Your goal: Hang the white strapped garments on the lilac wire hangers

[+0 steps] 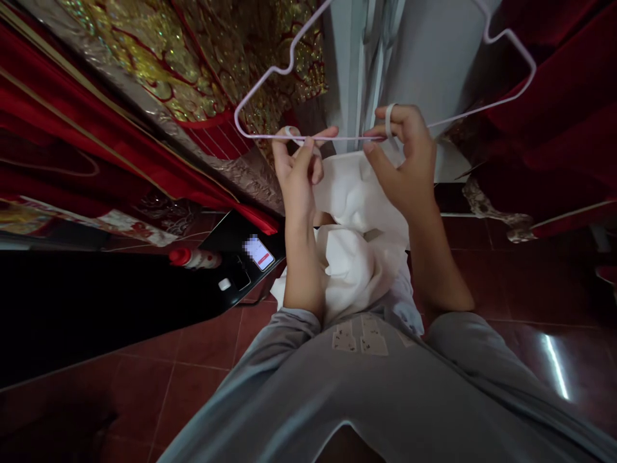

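Note:
A pale pink clothes hanger [351, 137] is held up in front of me, its upper part cut off by the top edge. My left hand [299, 161] is closed on the left part of the bottom bar, with the index finger pointing along it. Farther right, my right hand [405, 154] has thumb and fingers curled at the same bar. A white band [389, 122] circles fingers of the right hand, and a similar white band [290, 132] shows at the left. White cloth [354, 190] hangs just below the bar and bunches over my lap; whether it touches the bar is unclear.
Red and gold sequined garments [164, 58] hang at the left, dark red fabric [569, 109] at the right. A black table [120, 289] bears a lit phone [259, 252], a red-capped bottle [195, 258] and a small white case [224, 284]. Red tiles [207, 337] cover the floor.

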Demonstrator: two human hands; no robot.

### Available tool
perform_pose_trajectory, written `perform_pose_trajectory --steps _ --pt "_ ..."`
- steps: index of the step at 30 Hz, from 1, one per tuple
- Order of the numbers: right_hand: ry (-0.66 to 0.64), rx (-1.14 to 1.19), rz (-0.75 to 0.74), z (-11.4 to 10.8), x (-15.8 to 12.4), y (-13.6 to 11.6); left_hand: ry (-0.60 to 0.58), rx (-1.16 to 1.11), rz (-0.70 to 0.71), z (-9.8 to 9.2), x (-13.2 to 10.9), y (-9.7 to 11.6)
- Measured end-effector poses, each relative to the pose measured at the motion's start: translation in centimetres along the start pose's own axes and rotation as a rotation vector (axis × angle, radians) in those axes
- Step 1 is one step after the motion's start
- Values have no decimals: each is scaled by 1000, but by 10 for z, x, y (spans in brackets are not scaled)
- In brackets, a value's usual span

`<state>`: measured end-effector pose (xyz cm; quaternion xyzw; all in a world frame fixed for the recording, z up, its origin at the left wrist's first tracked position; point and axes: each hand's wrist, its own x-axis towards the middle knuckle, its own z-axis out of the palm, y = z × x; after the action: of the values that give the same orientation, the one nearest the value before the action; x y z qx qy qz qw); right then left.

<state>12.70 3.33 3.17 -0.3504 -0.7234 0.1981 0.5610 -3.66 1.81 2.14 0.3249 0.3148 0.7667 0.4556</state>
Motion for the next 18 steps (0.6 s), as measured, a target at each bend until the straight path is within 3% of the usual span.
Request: perform_pose_trajectory --steps 4,7,11,14,18 --pt "12 -34 -15 -4 -3 2 157 -69 -30 -14 -2 15" --pt "26 -37 -15 -9 -2 4 181 -134 17 -30 2 26" --pt "19 -38 -32 -11 -3 4 215 -40 108 -46 9 37" --pt "19 -42 -22 -12 -4 3 206 76 191 -48 13 45" --pt "0 -65 -2 -13 -4 2 82 224 354 -38 19 57"
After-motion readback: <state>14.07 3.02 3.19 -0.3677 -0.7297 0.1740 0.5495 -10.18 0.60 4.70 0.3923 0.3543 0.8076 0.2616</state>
